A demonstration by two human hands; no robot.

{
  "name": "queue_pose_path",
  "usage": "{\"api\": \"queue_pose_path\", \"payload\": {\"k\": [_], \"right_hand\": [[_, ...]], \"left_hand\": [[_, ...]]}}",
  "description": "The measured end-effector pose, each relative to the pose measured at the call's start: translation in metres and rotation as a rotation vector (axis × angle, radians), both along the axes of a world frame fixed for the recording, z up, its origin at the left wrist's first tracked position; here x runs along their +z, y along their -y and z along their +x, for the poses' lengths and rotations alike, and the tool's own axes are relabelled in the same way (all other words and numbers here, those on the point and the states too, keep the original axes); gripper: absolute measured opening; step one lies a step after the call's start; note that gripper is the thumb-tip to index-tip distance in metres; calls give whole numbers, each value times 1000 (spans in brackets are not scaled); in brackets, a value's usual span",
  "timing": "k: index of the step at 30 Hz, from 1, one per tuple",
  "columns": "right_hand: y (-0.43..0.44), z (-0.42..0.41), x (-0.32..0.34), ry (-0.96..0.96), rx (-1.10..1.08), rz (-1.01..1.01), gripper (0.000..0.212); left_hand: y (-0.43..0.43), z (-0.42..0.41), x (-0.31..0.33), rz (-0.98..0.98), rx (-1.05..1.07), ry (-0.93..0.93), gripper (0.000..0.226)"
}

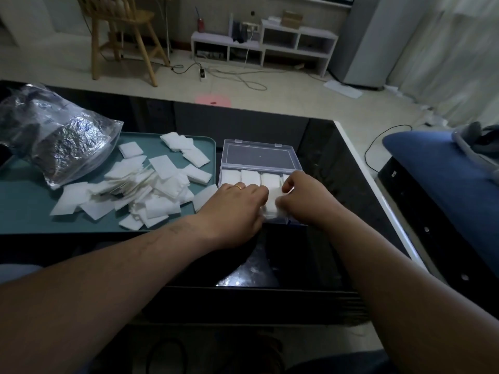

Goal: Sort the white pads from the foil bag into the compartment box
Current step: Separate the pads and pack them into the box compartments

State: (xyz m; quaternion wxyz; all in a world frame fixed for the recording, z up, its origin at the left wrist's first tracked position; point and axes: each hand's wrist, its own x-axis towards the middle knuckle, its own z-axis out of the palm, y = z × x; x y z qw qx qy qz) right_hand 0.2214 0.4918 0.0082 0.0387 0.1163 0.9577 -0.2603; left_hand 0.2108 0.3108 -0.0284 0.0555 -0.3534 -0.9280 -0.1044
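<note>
A clear plastic compartment box stands open on the dark table, its lid tipped back. White pads fill its far row of compartments. Over the near row, my left hand and my right hand meet, and both pinch a small stack of white pads between their fingertips. A heap of loose white pads lies on the teal tray to the left. The crumpled foil bag rests on the tray's far left corner.
The dark glossy table ends in a white edge at the right. A blue cushion lies beyond that edge. A wooden chair, low white shelves and cables stand on the floor behind.
</note>
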Motion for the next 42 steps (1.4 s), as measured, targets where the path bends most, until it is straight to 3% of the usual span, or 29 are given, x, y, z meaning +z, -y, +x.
{"api": "queue_pose_path", "payload": {"k": [6,11,17,25,29,33,42], "right_hand": [[3,-5,-3,49,5,42,19],[6,-4,-7,54,-24,101,30],[6,3,-6,-53,82,290,12],[7,2,-4,-12,162,270,17],[16,-3,1,-76,140,280,21],[42,-9,12,-244,114,166,18],[148,-40,24,-296,313,18,17]], "left_hand": [[0,0,0,-21,25,8,22],[-1,0,-2,-49,34,-16,32],[0,0,-2,-69,6,-25,39],[0,2,-1,-123,-63,7,54],[5,3,3,-47,-74,-26,44],[26,-1,20,63,-27,-30,36],[140,-20,46,322,228,-57,25]]}}
